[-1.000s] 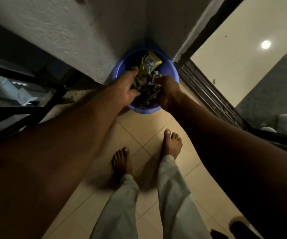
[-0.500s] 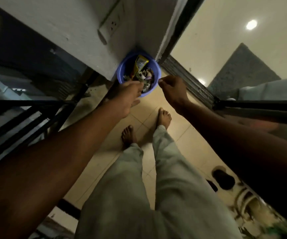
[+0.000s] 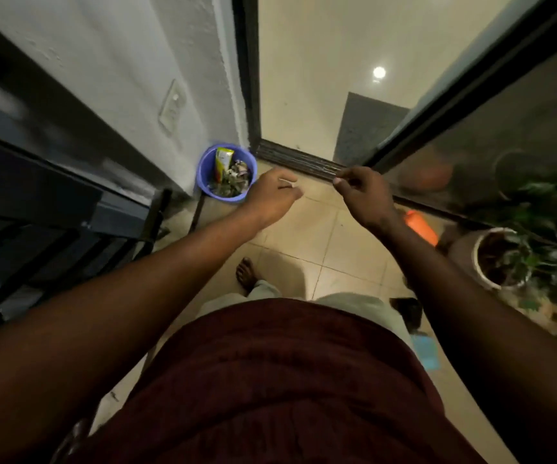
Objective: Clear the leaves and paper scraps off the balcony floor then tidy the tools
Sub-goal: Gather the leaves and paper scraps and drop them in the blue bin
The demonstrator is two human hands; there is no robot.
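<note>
Both hands, left hand (image 3: pixel 275 195) and right hand (image 3: pixel 364 195), have lifted away loosely curled and empty; leaves and scraps (image 3: pixel 231 182) now fill the blue tub (image 3: pixel 203 172) in the corner, leaving tools to tidy.

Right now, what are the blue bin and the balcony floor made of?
Blue bin: looks like moulded plastic, one even saturated colour, thin smooth rim, slight sheen. Balcony floor: likely glazed ceramic tile, beige squares with visible grout lines and a soft gloss. Neither is certain from this view.
</note>
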